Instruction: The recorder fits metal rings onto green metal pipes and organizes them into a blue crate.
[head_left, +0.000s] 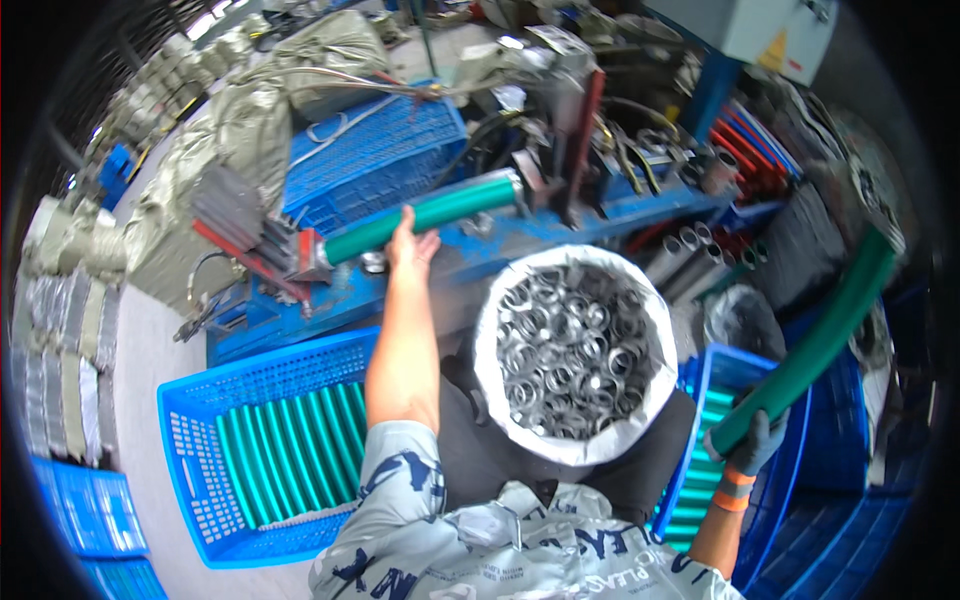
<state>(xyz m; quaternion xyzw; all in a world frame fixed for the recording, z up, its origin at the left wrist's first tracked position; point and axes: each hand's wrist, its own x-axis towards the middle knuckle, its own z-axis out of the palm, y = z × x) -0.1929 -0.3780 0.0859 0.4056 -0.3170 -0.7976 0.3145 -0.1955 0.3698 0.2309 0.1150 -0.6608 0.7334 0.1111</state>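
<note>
My left hand point(411, 243), bare, grips a green tube point(436, 214) that lies across a blue machine point(520, 235), one end in a red clamp at the left and the other against a metal fitting. A second, longer green tube point(830, 330) sits in the grey glove of my right hand point(752, 440) and slants up to the right. Between my arms stands a white sack point(575, 345) full of shiny metal rings.
A blue crate point(195, 440) at lower left holds several green tubes in a row. Another blue crate point(712, 372) with green tubes stands at right. Grey and red pipes point(700, 255) lie behind the sack. More blue crates and grey sacks surround the machine.
</note>
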